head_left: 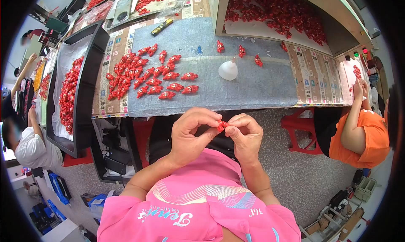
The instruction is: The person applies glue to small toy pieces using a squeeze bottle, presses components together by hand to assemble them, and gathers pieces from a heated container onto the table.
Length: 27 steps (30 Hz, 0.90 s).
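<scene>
Just beyond the table's front edge, over my lap, a small red plastic figure is pinched between my two hands. My left hand grips it from the left with thumb and forefinger. From the other side, the thumb and fingertips of my right hand close on it. Fingers cover most of its shape. On the grey-blue mat lies a cluster of similar red figures, with several separate ones nearby. A white squeeze bottle with a thin tip stands right of them.
A black tray of red figures stands at left. Behind, an open-fronted box holds a big heap of them. A black-and-yellow tube lies at the mat's back. A person in orange works at right; another in white sits at left.
</scene>
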### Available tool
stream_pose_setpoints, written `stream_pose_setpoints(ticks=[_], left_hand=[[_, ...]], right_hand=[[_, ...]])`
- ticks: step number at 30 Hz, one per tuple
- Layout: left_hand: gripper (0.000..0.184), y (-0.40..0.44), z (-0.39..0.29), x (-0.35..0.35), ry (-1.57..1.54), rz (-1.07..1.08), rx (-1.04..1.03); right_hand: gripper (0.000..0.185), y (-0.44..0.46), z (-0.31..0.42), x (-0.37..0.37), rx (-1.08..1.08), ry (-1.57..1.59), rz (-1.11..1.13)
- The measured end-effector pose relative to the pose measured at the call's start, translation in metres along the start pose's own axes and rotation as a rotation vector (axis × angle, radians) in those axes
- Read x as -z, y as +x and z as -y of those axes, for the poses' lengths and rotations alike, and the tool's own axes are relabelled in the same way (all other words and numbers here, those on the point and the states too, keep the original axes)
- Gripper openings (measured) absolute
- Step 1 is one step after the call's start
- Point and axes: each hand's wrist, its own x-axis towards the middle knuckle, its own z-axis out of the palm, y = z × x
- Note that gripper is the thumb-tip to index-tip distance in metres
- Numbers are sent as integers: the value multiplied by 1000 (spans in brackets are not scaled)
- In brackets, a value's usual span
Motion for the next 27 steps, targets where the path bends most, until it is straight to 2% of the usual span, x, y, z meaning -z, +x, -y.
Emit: stream_pose_setpoints(ticks=[4, 11, 15, 27], left_hand=[[23, 0, 2, -2, 126, -51, -94], [21, 1, 0, -2, 262, -31, -214], [21, 0, 0, -2, 250, -22, -221], [19, 1, -2, 4, 268, 50, -320]], right_hand=[[12, -1, 0, 1, 24, -16, 5], [15, -4, 2, 2, 135, -224, 11], [16, -1, 5, 2, 252, -308, 51], [19, 4, 9, 7, 334, -358, 150]])
